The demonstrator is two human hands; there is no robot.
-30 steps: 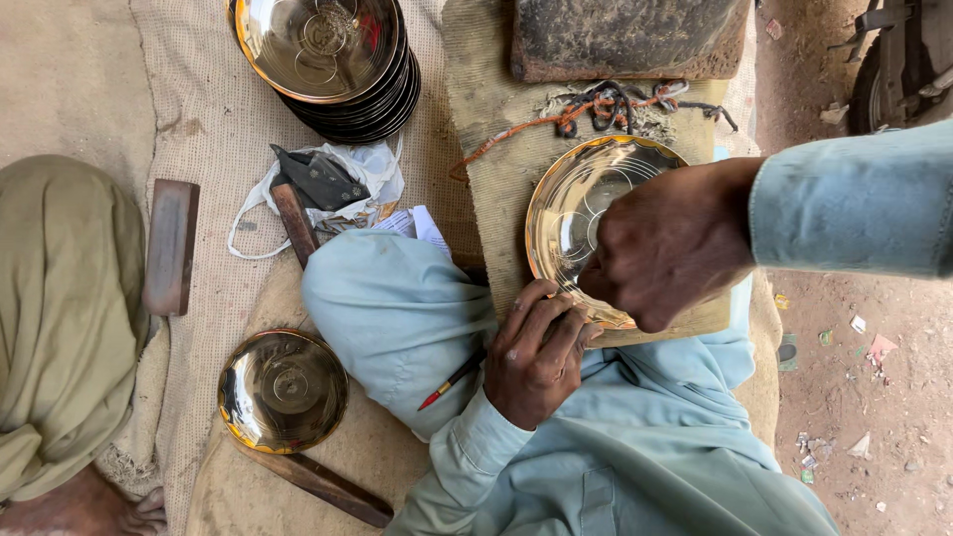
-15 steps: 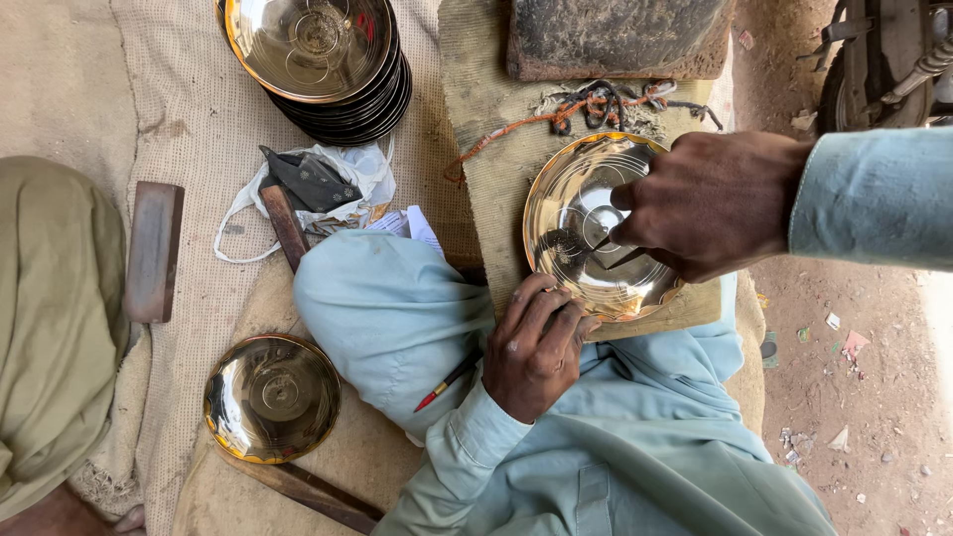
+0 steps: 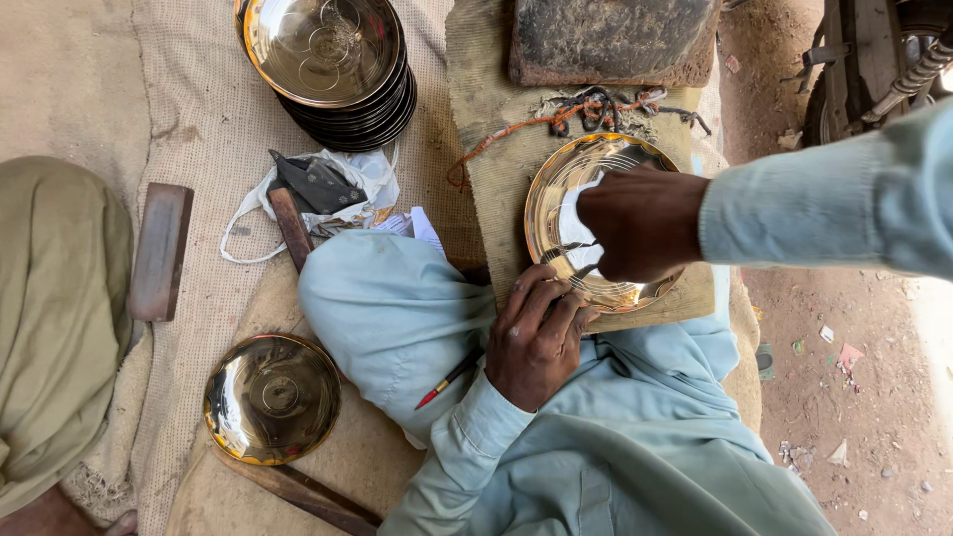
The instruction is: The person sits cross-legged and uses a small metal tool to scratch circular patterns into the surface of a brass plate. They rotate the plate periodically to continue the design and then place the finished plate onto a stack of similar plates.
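daylight, bright | glare: brass plate (image 3: 581,199), overexposed right edge | shadows soft | focus sharp

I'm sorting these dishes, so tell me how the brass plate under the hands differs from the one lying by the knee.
The plate on the wooden board is worked on: the right hand covers its middle and the left hand presses its near rim. The plate on the cloth lies untouched, fully in view. The board plate looks wider and shallower; the cloth plate shows a darker rim. Both are round, shiny and brass-coloured.
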